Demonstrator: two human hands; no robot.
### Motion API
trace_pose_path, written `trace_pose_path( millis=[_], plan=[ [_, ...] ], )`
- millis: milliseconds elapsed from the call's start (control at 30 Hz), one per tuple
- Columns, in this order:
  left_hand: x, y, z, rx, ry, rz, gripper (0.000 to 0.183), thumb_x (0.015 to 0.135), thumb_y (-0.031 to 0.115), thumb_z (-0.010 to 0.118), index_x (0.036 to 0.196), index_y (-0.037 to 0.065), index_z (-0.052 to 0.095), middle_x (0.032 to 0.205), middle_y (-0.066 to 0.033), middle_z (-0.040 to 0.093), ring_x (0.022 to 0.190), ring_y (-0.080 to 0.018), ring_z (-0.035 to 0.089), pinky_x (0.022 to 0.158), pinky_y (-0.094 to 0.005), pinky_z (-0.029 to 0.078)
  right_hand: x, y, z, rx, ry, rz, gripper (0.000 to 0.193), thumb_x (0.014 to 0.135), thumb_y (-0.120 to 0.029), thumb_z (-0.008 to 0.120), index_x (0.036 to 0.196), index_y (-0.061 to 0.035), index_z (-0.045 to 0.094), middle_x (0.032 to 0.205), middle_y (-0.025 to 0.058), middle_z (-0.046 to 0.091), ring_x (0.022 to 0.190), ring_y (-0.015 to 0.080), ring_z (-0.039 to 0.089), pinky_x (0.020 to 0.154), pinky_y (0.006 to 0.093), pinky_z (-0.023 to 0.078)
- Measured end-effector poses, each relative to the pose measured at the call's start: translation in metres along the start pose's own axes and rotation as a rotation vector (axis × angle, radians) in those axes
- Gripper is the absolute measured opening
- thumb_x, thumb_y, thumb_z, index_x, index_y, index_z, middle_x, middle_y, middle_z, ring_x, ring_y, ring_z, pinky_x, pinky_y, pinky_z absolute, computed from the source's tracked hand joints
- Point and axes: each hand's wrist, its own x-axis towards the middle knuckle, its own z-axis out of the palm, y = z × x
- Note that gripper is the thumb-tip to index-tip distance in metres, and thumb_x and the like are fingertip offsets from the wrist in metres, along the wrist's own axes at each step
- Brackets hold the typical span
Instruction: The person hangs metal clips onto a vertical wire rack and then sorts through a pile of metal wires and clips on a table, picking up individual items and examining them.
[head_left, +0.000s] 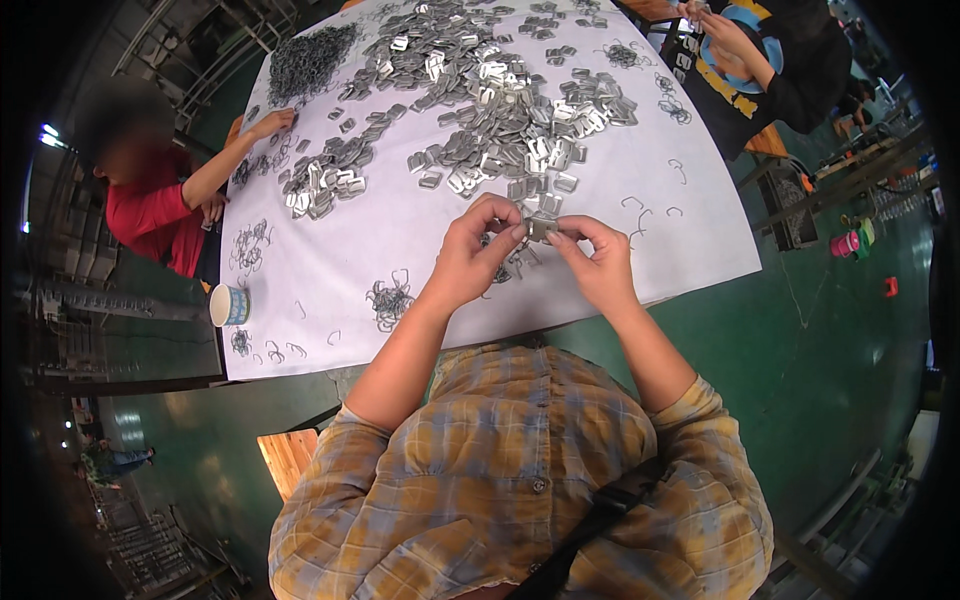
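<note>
Over the near edge of the white table, my left hand (470,252) and my right hand (603,264) meet. Thumbs and fingers of both pinch one small flat silver metal plate (541,229). A bit of bent wire may be at the left fingertips, too small to tell. Just beyond lies a large spread heap of similar metal plates (490,130). Partly hidden under my left hand is a small pile of bent wire hooks (508,268). Another pile of wire hooks (389,300) lies left of my left forearm.
A white sheet covers the table (690,225). At its left edge stands a paper cup (230,306). A person in red (155,225) reaches in from the left; another in dark clothes (800,60) works at far right. A dark wire heap (312,60) lies far left.
</note>
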Motion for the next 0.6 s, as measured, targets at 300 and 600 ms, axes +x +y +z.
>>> trace_pose_path(
  millis=[300,600],
  plan=[
    [-0.004,-0.002,-0.010,-0.053,0.039,-0.003,0.004,0.088,0.003,0.049,0.092,0.003,0.047,0.096,-0.0050,0.054,0.087,-0.0104,0.049,0.078,-0.0248,0.040,0.010,0.029,0.005,0.112,-0.102,0.006,0.017,0.078,-0.008,0.065,0.092,0.0020,0.063,0.081,0.0098,0.064,0.072,0.0131,0.059,0.065,0.0257,0.045],
    [-0.008,0.006,-0.021,0.098,0.126,0.080,0.004,0.089,0.002,0.046,0.093,0.003,0.045,0.097,-0.0081,0.055,0.090,-0.0125,0.050,0.082,-0.0269,0.040,0.019,0.108,0.034,-0.692,-0.062,0.017,0.036,0.065,-0.018,0.074,0.093,-0.0004,0.062,0.081,0.0159,0.055,0.078,0.0328,0.055,0.070,0.0398,0.046]
  ],
)
